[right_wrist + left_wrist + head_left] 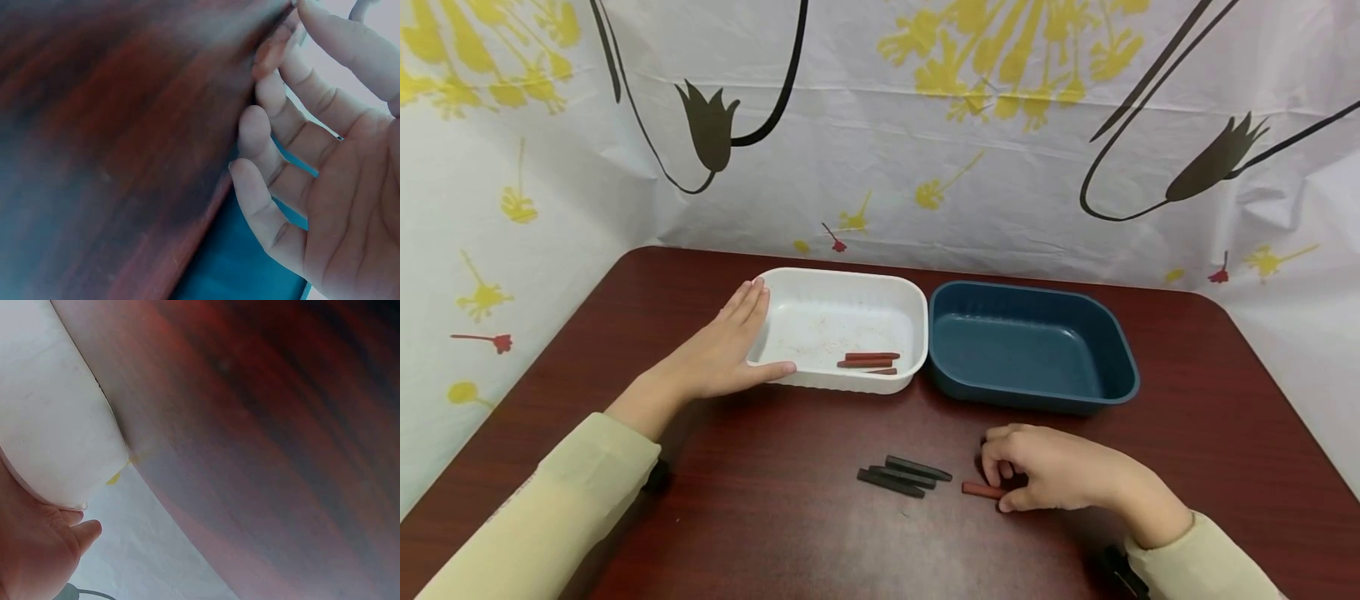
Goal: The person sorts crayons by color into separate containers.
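My right hand (1060,471) is low over the table, with thumb and fingertips pinching one end of a red-brown crayon (977,489). In the right wrist view, the crayon (270,59) shows blurred by the fingertips, the other fingers curved loosely. Left of it lie three black crayons (904,477), close together. At the left end of a white dish (827,382) rests my left hand (718,354), fingers straight along the rim and thumb over the front edge. Red-brown crayons (868,363) lie inside this dish at its front right.
A dark blue dish (1037,400) stands right beside the white one. Both are on the far half of a dark red-brown table (760,508). A white patterned sheet (850,150) hangs behind the table and along its sides.
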The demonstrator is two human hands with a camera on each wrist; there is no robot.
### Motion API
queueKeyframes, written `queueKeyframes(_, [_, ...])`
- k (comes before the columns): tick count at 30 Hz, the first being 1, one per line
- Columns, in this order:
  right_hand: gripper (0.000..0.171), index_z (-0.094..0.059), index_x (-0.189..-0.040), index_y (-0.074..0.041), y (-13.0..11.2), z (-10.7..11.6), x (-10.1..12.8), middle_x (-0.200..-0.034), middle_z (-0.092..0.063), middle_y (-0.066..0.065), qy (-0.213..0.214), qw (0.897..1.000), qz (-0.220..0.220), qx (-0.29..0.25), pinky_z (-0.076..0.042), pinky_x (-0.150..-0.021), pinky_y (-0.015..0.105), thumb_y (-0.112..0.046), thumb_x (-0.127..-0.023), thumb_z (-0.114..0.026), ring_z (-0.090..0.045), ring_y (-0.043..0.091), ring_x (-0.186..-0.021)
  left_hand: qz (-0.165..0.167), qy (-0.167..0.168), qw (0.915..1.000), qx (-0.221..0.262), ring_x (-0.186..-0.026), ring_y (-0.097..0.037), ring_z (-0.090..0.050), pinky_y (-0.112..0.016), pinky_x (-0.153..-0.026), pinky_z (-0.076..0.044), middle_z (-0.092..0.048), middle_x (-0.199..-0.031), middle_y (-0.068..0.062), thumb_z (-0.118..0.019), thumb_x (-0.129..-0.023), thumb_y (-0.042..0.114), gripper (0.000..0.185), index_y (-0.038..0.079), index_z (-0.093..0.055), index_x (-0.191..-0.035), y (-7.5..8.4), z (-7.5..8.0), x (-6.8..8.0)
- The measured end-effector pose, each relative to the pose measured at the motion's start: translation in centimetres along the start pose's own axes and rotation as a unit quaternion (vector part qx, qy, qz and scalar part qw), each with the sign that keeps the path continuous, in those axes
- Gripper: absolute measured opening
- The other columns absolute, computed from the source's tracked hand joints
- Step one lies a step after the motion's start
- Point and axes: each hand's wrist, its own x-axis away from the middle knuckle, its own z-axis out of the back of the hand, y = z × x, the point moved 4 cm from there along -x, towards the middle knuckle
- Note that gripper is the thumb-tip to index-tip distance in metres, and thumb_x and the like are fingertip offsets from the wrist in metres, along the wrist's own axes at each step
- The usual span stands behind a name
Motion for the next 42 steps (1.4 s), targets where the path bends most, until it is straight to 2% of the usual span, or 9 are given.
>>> queueKeyframes(7, [0.027, -0.057, -0.076, -0.03, 0.0, -0.3, -0.2, -0.08, -0.047, -0.014, -0.006, 1.0, -0.012, 0.017, -0.041, -0.066, 0.018, -0.017, -0.08, -0.081, -0.046, 0.001, -0.074, 0.003, -0.001, 1.0, 0.003, -0.155, -0.033, 0.009, -0.052, -0.125, -0.01, 0.008, -0.167, -0.018, -0.053, -0.088, 0.071, 0.115, -0.005, -0.001, -0.157, -0.1, 0.0, 0.1])
queueKeyframes(16, [0.027, -0.057, -0.077, -0.03, 0.0, -0.6, 0.2, -0.08, -0.048, -0.015, -0.014, 1.0, -0.015, -0.004, -0.041, -0.064, 0.018, -0.014, -0.08, -0.078, -0.045, 0.0, -0.071, 0.01, -0.005, 0.9998, 0.018, -0.156, -0.032, 0.008, -0.052, -0.125, -0.011, 0.008, -0.167, -0.016, -0.055, -0.087, 0.072, 0.116, -0.003, -0.001, -0.157, 0.2, -0.5, 0.4])
queueKeyframes(26, [0.025, -0.057, -0.079, -0.029, 0.1, -0.3, 0.3, -0.081, -0.051, -0.015, -0.017, 0.999, -0.018, -0.025, -0.043, -0.064, 0.018, -0.013, -0.083, -0.076, -0.048, 0.0, -0.073, 0.007, 0.0, 0.9999, 0.009, -0.156, -0.032, 0.007, -0.052, -0.125, -0.011, 0.007, -0.167, -0.017, -0.055, -0.087, 0.072, 0.116, -0.005, -0.002, -0.157, 0.4, -0.4, 0.3])
queueKeyframes(35, [0.026, -0.056, -0.079, -0.027, -0.2, -0.1, 0.0, -0.075, -0.05, -0.014, 0.002, 1.0, 0.008, -0.025, -0.041, -0.061, 0.018, -0.011, -0.082, -0.076, -0.045, -0.001, -0.069, 0.006, 0.0, 1.0, 0.003, -0.156, -0.033, 0.007, -0.053, -0.125, -0.011, 0.007, -0.167, -0.017, -0.055, -0.087, 0.072, 0.116, -0.004, -0.001, -0.157, 0.3, -0.2, 0.2])
queueKeyframes(42, [0.025, -0.057, -0.079, -0.028, -0.6, 0.2, -0.7, -0.075, -0.053, -0.015, -0.003, 1.0, 0.01, -0.022, -0.041, -0.062, 0.018, -0.011, -0.083, -0.075, -0.047, 0.0, -0.07, 0.007, 0.003, 1.0, 0.002, -0.156, -0.033, 0.007, -0.052, -0.125, -0.011, 0.007, -0.167, -0.017, -0.054, -0.087, 0.072, 0.116, -0.005, -0.002, -0.157, 0.2, -0.1, 0.2])
